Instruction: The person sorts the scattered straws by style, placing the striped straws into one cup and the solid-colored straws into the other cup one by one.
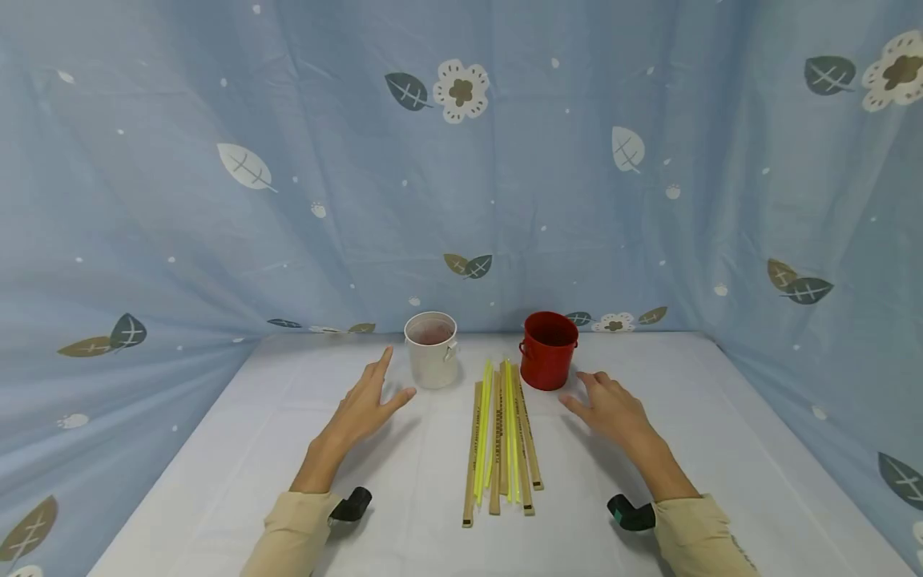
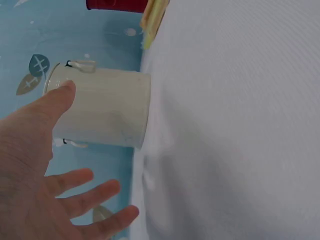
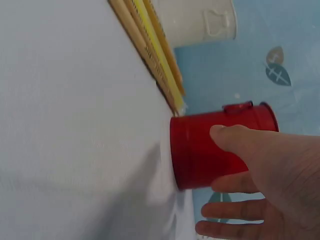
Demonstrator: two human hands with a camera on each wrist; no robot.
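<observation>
A white metal bucket (image 1: 436,365) stands upright at the back of the table. My left hand (image 1: 366,407) is just left of it, fingers spread and thumb pointing at it, holding nothing. To its right stands a red bucket (image 1: 546,365) with small side handles. Close by its right side hovers my right hand (image 1: 609,407), fingers loosely extended and nothing in them. In the right wrist view the thumb overlaps the red bucket (image 3: 195,150). Between the hands lie several brown paper-wrapped sticks (image 1: 496,449) and yellow-green sticks (image 1: 481,449), side by side, pointing away from me.
A white cloth covers the table (image 1: 404,497). Behind it hangs a blue curtain (image 1: 346,200) printed with leaves and flowers, close behind both buckets. Black wrist-worn devices (image 1: 352,505) sit by the beige sleeves (image 1: 292,529).
</observation>
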